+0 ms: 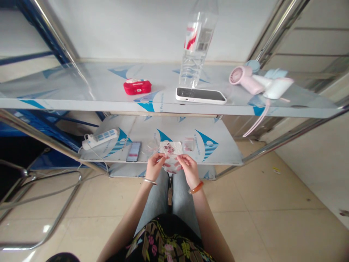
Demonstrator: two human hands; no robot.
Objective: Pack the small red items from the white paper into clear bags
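Note:
My left hand (156,167) and my right hand (189,168) pinch the top corners of a small clear plastic bag (171,162), stretched between them at the front edge of the lower shelf. Through the film, curled fingers show faintly; whether the bag holds anything is hard to tell. Just beyond it lies a white sheet or shallow tray (178,147) with a pile of small dark-red and pink pieces (168,147). To its right sits a clear packet (189,144) with a few reddish bits inside. Crumpled clear plastic (151,147) lies on the left.
On the lower shelf (226,153) are a blurred-out rectangular object (134,151) and a power strip (100,139). The upper shelf (109,94) holds a red case (137,87), a plastic bottle (194,54), a white-edged phone (201,95) and handheld fans (247,79). A metal-framed chair (62,211) stands left.

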